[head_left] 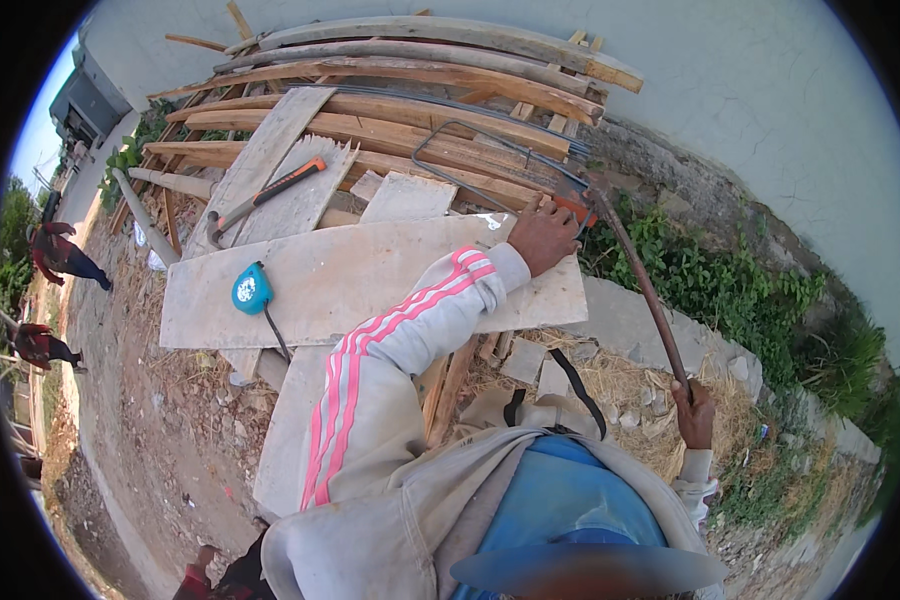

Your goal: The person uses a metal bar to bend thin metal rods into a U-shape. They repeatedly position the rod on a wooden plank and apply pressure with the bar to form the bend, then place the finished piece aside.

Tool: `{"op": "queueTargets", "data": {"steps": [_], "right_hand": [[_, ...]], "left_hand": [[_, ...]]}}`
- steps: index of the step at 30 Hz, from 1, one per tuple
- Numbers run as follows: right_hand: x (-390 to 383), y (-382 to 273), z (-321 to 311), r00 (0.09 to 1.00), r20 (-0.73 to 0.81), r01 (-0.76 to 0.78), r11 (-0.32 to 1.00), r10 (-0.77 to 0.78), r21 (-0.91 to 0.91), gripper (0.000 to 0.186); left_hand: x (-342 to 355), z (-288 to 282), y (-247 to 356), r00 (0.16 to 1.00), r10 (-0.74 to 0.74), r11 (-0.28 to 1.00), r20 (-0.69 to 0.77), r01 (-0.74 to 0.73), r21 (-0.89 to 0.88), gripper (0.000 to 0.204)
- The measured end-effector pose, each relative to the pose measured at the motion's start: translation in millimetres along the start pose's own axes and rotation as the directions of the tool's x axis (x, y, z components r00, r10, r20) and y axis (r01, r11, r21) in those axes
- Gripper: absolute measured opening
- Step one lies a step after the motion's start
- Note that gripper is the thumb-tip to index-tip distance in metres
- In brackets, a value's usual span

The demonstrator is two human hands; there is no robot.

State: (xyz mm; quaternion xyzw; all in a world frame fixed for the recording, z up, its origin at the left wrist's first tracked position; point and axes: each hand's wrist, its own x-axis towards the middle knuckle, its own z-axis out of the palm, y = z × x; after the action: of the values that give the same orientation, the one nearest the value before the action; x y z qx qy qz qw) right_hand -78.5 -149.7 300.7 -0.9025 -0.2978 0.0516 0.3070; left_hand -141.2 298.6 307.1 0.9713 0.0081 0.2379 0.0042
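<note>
My left hand (545,237) is closed at the right end of a wide pale board (370,275), with its fingers around a thin steel rod (435,137) bent into a U. Beside those fingers an orange metal piece (576,207) shows, partly hidden. My right hand (694,412) grips the lower end of a long rusty bar (642,275), whose upper end meets the orange piece. On the board lies a teal tape measure (252,288) with a dark strap. A hammer (265,202) with an orange and black handle rests on planks behind it.
Long timbers (400,75) and thin steel rods are piled along a pale wall (750,90). Green plants (710,270) grow at the wall's foot. Two people (65,255) are on the far left, and another person's hand (205,556) shows at the lower left.
</note>
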Motion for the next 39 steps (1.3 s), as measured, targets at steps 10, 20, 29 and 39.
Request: {"op": "queueTargets", "data": {"steps": [10,20,29,39], "right_hand": [[88,26,28,0.995,0.095,-0.049,0.663,-0.033,0.747,0.038],[107,85,11,0.991,0.134,-0.101,0.621,-0.007,0.777,0.040],[92,137,28,0.996,0.080,-0.088,0.699,0.043,0.710,0.040],[110,186,70,0.889,0.402,-0.437,0.672,0.221,0.597,0.035]], "left_hand": [[27,-13,20,0.960,-0.217,0.969,0.179,0.190,0.158,0.036],[99,-81,20,0.959,-0.282,0.957,0.014,0.280,0.081,0.026],[104,-201,73,0.762,-0.523,0.833,-0.383,0.360,-0.421,0.040],[-71,-283,195,0.374,-0.704,0.662,-0.604,0.041,-0.748,0.044]]}}
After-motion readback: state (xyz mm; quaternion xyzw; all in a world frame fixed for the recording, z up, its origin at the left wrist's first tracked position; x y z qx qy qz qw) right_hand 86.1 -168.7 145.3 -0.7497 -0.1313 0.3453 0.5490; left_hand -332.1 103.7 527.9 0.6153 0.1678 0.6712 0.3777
